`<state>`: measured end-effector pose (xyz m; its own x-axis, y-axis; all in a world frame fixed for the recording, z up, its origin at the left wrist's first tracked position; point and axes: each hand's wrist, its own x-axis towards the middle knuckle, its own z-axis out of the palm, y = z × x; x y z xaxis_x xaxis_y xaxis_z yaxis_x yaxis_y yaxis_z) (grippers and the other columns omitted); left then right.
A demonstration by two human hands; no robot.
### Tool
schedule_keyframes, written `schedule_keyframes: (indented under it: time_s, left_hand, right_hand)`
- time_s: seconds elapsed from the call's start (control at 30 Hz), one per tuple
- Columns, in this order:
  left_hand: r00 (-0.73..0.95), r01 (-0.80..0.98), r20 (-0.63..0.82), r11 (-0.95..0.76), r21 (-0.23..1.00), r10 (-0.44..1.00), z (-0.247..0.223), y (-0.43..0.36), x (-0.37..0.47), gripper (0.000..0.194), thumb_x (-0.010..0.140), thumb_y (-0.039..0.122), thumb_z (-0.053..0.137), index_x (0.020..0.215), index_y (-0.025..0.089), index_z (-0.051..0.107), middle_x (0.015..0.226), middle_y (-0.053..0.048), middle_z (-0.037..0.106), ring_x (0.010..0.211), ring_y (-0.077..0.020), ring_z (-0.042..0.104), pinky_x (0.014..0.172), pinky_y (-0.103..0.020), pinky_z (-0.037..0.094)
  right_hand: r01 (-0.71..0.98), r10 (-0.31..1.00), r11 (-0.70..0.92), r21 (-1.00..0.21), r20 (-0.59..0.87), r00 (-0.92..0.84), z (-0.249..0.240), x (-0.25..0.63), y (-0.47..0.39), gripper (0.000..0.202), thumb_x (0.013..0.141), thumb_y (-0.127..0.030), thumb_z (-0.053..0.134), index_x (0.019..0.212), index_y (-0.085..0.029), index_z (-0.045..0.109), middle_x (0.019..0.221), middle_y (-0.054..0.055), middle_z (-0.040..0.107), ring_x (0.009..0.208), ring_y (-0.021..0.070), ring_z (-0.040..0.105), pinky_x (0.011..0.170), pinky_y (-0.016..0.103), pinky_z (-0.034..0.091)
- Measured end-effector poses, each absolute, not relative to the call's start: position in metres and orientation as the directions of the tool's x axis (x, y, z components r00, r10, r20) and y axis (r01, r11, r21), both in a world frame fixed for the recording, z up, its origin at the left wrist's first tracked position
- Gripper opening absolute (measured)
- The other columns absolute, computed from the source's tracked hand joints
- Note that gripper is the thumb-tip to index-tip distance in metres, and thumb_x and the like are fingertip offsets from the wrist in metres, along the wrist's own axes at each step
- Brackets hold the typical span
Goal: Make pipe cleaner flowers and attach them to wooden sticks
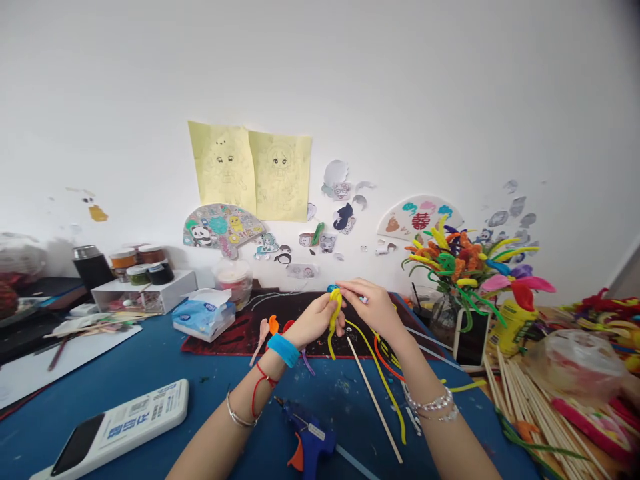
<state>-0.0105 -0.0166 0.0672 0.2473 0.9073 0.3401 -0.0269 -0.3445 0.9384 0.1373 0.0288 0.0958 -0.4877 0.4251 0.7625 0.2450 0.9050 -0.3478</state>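
Note:
In the middle of the head view, my left hand (320,320) has its fingers closed on a yellow pipe cleaner piece (335,313), whose tail hangs down. My right hand (370,303) is pinched at the top of that piece, beside a small blue bit (332,288). Just below my hands a wooden stick (375,400) lies slanting on the blue table. A long yellow pipe cleaner (387,387) curves beside the stick. Orange (273,325) and red pieces lie left of my left wrist.
Nearest me lies a blue glue gun (313,437). On the left are a white device (125,427), a tissue pack (204,317) and a white shelf (145,293) with jars. A vase of pipe cleaner flowers (450,267), a phone (471,337) and several sticks (545,407) stand or lie right.

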Motion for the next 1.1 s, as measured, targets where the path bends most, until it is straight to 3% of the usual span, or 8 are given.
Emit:
schedule_keyframes:
  time_s: [0.13, 0.27, 0.4, 0.57, 0.8, 0.93, 1.1]
  left_hand:
    - [0.180, 0.035, 0.323, -0.334, 0.942, 0.929, 0.064, -0.013, -0.011, 0.026, 0.085, 0.042, 0.038, 0.087, 0.017, 0.043, 0.056, 0.008, 0.035, 0.038, -0.0050, 0.037, 0.048, -0.024, 0.045]
    - [0.092, 0.269, 0.360, -0.371, 0.889, 0.929, 0.057, -0.009, -0.016, 0.030, 0.085, 0.045, 0.035, 0.085, 0.017, 0.047, 0.060, 0.005, 0.041, 0.038, -0.0071, 0.042, 0.039, -0.021, 0.035]
    - [0.049, 0.382, 0.424, -0.410, 0.828, 0.904, 0.052, -0.009, -0.019, 0.028, 0.086, 0.040, 0.034, 0.078, 0.018, 0.048, 0.057, 0.004, 0.043, 0.039, -0.0091, 0.041, 0.040, -0.022, 0.032]
    - [0.018, 0.246, 0.447, -0.438, 0.865, 0.894, 0.044, -0.002, -0.017, 0.026, 0.085, 0.042, 0.037, 0.076, 0.019, 0.046, 0.056, 0.004, 0.041, 0.040, -0.0092, 0.038, 0.041, -0.022, 0.030]
    - [0.058, 0.005, 0.366, -0.366, 0.930, 0.929, 0.032, 0.014, -0.012, 0.030, 0.084, 0.048, 0.037, 0.073, 0.020, 0.037, 0.052, 0.008, 0.030, 0.035, -0.0057, 0.028, 0.037, -0.022, 0.034]
    - [0.086, -0.072, 0.363, -0.357, 0.931, 0.928, 0.038, 0.009, -0.011, 0.031, 0.083, 0.049, 0.038, 0.074, 0.019, 0.035, 0.053, 0.009, 0.026, 0.036, -0.0040, 0.024, 0.038, -0.021, 0.037]
    - [0.083, -0.107, 0.367, -0.358, 0.928, 0.926, 0.044, 0.003, -0.011, 0.032, 0.082, 0.049, 0.042, 0.073, 0.018, 0.038, 0.053, 0.009, 0.027, 0.038, -0.0035, 0.025, 0.037, -0.019, 0.034]
  right_hand:
    - [0.372, 0.349, 0.916, -0.149, 0.755, -0.555, 0.091, 0.137, 0.032, 0.027, 0.088, -0.020, 0.043, 0.104, -0.023, 0.063, 0.091, 0.005, 0.065, 0.086, 0.0187, 0.057, 0.079, 0.032, 0.044]
    - [0.493, 0.332, 0.870, 0.017, 0.720, -0.609, 0.090, 0.136, 0.030, 0.023, 0.088, -0.020, 0.043, 0.100, -0.020, 0.062, 0.092, 0.006, 0.064, 0.088, 0.0195, 0.054, 0.078, 0.031, 0.043]
    - [0.552, 0.352, 0.833, 0.047, 0.725, -0.592, 0.088, 0.133, 0.027, 0.019, 0.086, -0.018, 0.044, 0.088, -0.019, 0.063, 0.085, 0.007, 0.063, 0.084, 0.0197, 0.054, 0.074, 0.031, 0.042]
    - [0.531, 0.423, 0.834, -0.150, 0.791, -0.442, 0.081, 0.125, 0.032, 0.016, 0.084, -0.019, 0.047, 0.078, -0.019, 0.062, 0.079, 0.005, 0.063, 0.081, 0.0191, 0.054, 0.074, 0.030, 0.041]
    - [0.307, 0.596, 0.797, -0.521, 0.760, -0.259, 0.063, 0.109, 0.046, 0.018, 0.079, -0.026, 0.049, 0.075, -0.018, 0.065, 0.078, 0.006, 0.066, 0.074, 0.0180, 0.058, 0.063, 0.027, 0.044]
    - [0.122, 0.738, 0.674, -0.729, 0.654, -0.167, 0.057, 0.101, 0.046, 0.022, 0.074, -0.033, 0.054, 0.076, -0.015, 0.067, 0.078, 0.006, 0.067, 0.071, 0.0181, 0.059, 0.062, 0.027, 0.045]
    - [-0.169, 0.909, 0.363, -0.916, 0.388, -0.151, 0.055, 0.093, 0.041, 0.024, 0.066, -0.035, 0.061, 0.076, -0.014, 0.068, 0.069, 0.004, 0.066, 0.059, 0.0147, 0.056, 0.053, 0.025, 0.044]
